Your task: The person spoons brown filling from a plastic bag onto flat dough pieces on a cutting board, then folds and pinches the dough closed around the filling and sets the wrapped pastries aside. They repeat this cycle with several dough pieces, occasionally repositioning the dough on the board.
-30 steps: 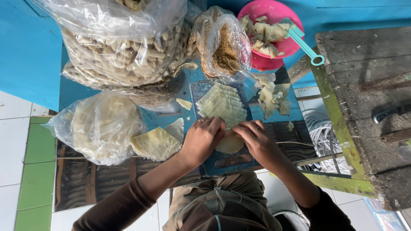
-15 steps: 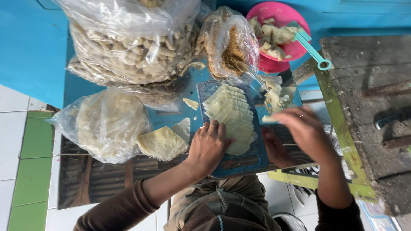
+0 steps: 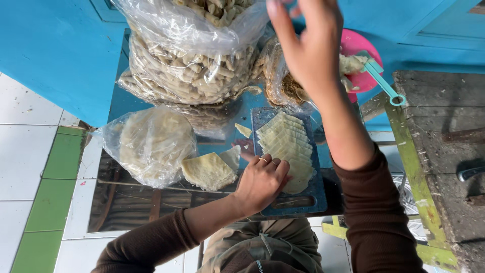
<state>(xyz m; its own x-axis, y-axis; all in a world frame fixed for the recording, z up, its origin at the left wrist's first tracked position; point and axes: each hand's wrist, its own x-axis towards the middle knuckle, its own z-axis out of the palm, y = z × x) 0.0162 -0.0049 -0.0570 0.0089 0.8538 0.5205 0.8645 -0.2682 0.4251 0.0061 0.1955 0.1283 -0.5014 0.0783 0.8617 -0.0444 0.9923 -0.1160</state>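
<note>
My left hand [image 3: 260,182] lies with curled fingers on the near end of a row of pale yellow dough sheets [image 3: 285,141], pinching their edge. The sheets overlap along a blue cutting board [image 3: 316,197]. Blurred and close to the camera, my right hand [image 3: 308,45] is raised with its fingers apart. It hovers over a small clear bag of brown filling [image 3: 283,81] and a pink bowl [image 3: 361,45], and I see nothing in it. A loose folded stack of sheets [image 3: 207,172] lies left of the board.
A large clear bag of rolled snacks [image 3: 192,71] fills the far side of the shiny metal tabletop [image 3: 126,202]. A bag of round sheets [image 3: 151,141] lies at the left. A teal handle [image 3: 384,83] sticks out of the bowl. A weathered wooden bench [image 3: 444,126] stands at the right.
My right hand has lifted off the board and swung up towards the bowl and filling bag. The left hand stays on the sheets.
</note>
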